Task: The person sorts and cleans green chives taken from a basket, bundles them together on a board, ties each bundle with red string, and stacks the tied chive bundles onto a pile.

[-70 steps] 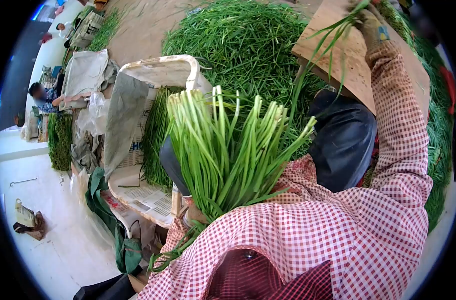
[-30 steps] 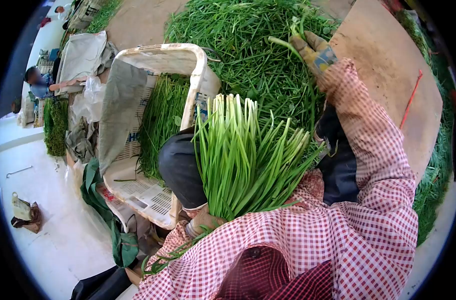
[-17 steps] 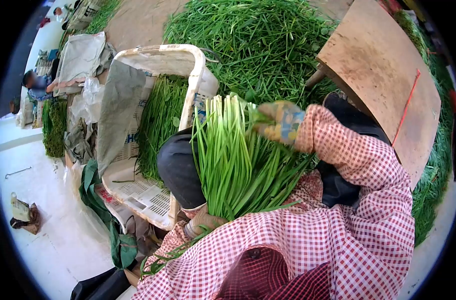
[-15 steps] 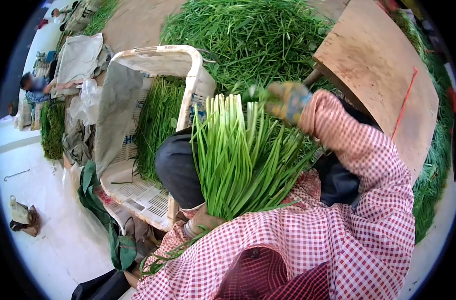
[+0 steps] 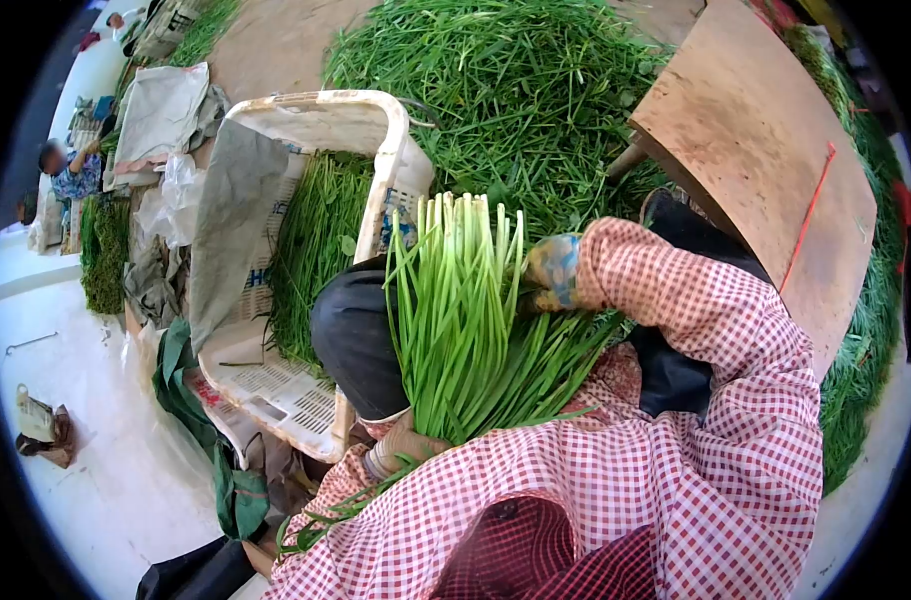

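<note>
Bunch of long green stalks point(image 5: 461, 330), one in all, rests pale ends up against the person's checked shirt point(image 5: 566, 480). Gloved left hand point(image 5: 408, 447) is clamped around its lower leaves. Gloved right hand point(image 5: 551, 272) touches its other side; the fingers are hidden behind stalks, so whether that grip is apart or together cannot be told. One white basket point(image 5: 393, 135), beside the left knee point(image 5: 352, 345), holds more greens point(image 5: 321, 250); blue lettering point(image 5: 260, 277) inside shows a capital H. One red cord point(image 5: 809, 215) lies on one bench point(image 5: 721, 110).

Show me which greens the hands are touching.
The pale-ended bundle by the checked shirt; the greens in the basket and the loose heap lie untouched.
</note>
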`<state>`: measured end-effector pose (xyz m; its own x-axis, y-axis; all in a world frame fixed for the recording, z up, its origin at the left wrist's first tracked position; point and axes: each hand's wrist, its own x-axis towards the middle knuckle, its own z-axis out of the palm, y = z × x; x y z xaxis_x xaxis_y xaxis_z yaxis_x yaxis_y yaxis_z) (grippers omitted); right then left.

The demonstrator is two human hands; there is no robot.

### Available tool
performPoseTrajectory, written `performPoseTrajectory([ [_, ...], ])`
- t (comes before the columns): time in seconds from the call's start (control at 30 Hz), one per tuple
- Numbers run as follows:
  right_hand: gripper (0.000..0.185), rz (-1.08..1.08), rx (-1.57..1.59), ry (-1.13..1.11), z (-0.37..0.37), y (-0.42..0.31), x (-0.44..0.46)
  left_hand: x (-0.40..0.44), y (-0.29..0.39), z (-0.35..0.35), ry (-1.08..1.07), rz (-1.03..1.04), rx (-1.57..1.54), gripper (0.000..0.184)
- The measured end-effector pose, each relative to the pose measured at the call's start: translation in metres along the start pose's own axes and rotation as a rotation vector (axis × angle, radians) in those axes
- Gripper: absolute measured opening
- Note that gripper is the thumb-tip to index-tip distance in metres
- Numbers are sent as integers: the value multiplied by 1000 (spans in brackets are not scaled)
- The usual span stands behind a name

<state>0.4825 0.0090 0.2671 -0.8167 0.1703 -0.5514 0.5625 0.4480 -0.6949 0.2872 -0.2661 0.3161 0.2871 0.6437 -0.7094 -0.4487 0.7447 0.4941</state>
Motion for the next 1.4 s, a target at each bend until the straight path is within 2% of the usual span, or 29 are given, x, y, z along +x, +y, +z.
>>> performPoseTrajectory([
  [0.1,45,123,183,161,0,13,16,2,-2,1,11,-8,-24,93],
  [0.2,36,474,381,508,-16,49,30,6,-2,4,9,12,-41,93],
  [0.23,33,509,474,636,-25,65,30,7,-4,4,-10,83,-46,93],
  [0.3,38,88,696,979,-16,126,41,9,-9,8,-68,264,-61,93],
  [0.37,41,55,845,817,-47,95,6,14,12,24,-11,166,66,94],
  [0.4,41,58,830,814,-61,67,-13,18,14,27,-13,148,35,99],
  [0.47,35,-139,804,728,-70,3,-38,20,24,38,12,79,-21,103],
  [0.5,38,-227,806,605,-66,-10,-39,21,29,43,25,44,-50,105],
  [0.53,44,-94,368,494,-71,-38,-44,24,25,41,-15,86,-99,104],
  [0.57,47,-194,248,287,-76,-61,-48,25,23,40,-52,124,-148,104],
  [0.6,49,-82,-120,173,-76,-75,-41,25,25,42,-54,123,-146,104],
  [0.63,47,-20,-226,24,-79,-94,-34,24,28,44,-55,116,-149,101],
  [0.7,34,-175,-402,53,-54,-66,9,26,24,40,-54,102,-153,97],
  [0.77,26,54,-348,52,-63,-56,31,30,8,26,-22,237,214,85],
  [0.8,21,41,-334,161,-66,-30,43,24,8,26,20,252,206,72],
  [0.83,19,295,-104,112,-77,-27,46,20,7,23,30,247,183,72],
  [0.87,20,129,-392,412,-71,16,54,16,7,19,39,235,159,72],
  [0.9,23,190,-311,570,-69,26,38,13,5,15,36,216,126,72],
  [0.93,27,293,-271,567,-65,55,37,9,3,10,34,197,100,73],
  [1.0,52,479,-320,347,-41,91,15,6,-3,2,28,176,70,73],
  [1.03,59,626,-414,264,-31,61,-11,4,-6,-3,27,168,60,73],
  [1.07,59,671,-452,188,-21,49,-29,3,-8,-6,26,164,56,73],
  [1.23,61,494,-297,135,25,6,-76,-1,-13,-11,10,183,63,74],
  [1.33,62,320,-23,244,40,-16,-75,1,-13,-9,5,212,80,75],
  [1.4,63,185,276,343,48,-23,-61,3,-11,-6,7,244,95,75],
])
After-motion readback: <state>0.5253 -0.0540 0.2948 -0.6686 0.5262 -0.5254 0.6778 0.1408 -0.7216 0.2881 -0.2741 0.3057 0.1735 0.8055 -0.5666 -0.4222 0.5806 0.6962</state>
